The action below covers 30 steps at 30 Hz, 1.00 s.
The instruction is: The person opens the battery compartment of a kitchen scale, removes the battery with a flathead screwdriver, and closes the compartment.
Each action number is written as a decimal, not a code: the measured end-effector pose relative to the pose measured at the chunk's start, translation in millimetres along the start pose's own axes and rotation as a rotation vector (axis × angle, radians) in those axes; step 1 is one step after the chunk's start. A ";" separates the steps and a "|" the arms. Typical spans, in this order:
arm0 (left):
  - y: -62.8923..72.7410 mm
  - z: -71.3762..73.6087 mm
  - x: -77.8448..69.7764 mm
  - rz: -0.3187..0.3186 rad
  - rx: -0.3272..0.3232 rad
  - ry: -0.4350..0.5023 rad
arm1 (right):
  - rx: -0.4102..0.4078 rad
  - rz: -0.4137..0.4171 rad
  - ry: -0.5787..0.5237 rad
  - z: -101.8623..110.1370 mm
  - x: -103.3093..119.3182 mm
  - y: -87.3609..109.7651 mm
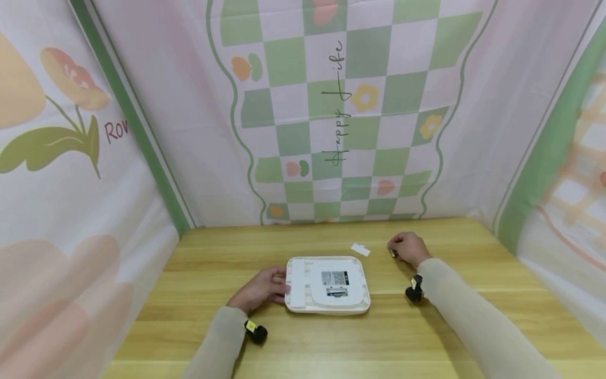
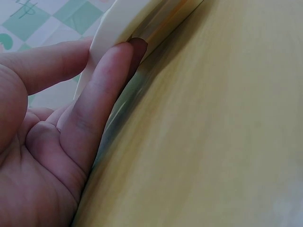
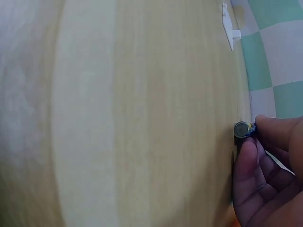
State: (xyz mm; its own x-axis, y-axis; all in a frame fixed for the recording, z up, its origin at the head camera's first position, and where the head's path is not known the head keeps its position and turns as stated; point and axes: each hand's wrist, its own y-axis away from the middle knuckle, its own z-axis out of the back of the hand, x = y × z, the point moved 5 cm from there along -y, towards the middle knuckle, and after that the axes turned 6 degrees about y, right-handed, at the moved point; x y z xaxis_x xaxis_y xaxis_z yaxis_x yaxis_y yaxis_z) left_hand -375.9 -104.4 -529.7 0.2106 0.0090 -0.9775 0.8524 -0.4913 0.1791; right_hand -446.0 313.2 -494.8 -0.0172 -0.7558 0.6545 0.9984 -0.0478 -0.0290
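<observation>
A flat white device [image 1: 297,284] with rounded corners lies on the table, its underside with labels facing up. In its small battery compartment [image 1: 337,292], whose cover is off, a dark battery shows. My left hand [image 1: 261,288] grips the device's left edge, and in the left wrist view the fingers [image 2: 102,90] pinch its rim [image 2: 106,35] just over the wood. Farther back on the right, my right hand [image 1: 411,248] pinches a small cylindrical battery [image 3: 243,129] between thumb and fingers, low over the tabletop, one flat end towards the right wrist camera.
A small white battery cover [image 1: 361,249] with a tab lies behind the device, left of my right hand. The wooden table [image 1: 227,242] ends at a hanging printed cloth [image 1: 331,173], with more cloth at both sides. Each wrist wears a small black camera [image 1: 256,332].
</observation>
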 end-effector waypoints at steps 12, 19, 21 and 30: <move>1.2 -0.5 -0.4 0.003 -0.010 0.007 | -0.019 0.011 0.063 -0.5 0.0 0.2; 0.7 -0.8 -1.1 0.002 -0.005 0.000 | -0.028 0.025 0.091 -1.5 -2.4 -2.1; 0.6 -0.8 -1.0 0.000 -0.004 -0.003 | -0.031 0.026 0.095 -1.1 -1.5 -1.6; 0.5 -0.9 -1.3 -0.003 0.002 0.004 | -0.024 0.027 0.107 0.2 1.8 0.6</move>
State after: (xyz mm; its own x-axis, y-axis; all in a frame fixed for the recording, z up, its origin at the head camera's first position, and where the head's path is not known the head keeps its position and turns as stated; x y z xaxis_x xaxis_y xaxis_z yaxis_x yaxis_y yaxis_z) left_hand -375.3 -103.9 -528.2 0.2106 0.0141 -0.9775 0.8518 -0.4933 0.1764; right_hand -445.4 311.9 -493.5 0.0031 -0.8222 0.5691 0.9970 -0.0411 -0.0649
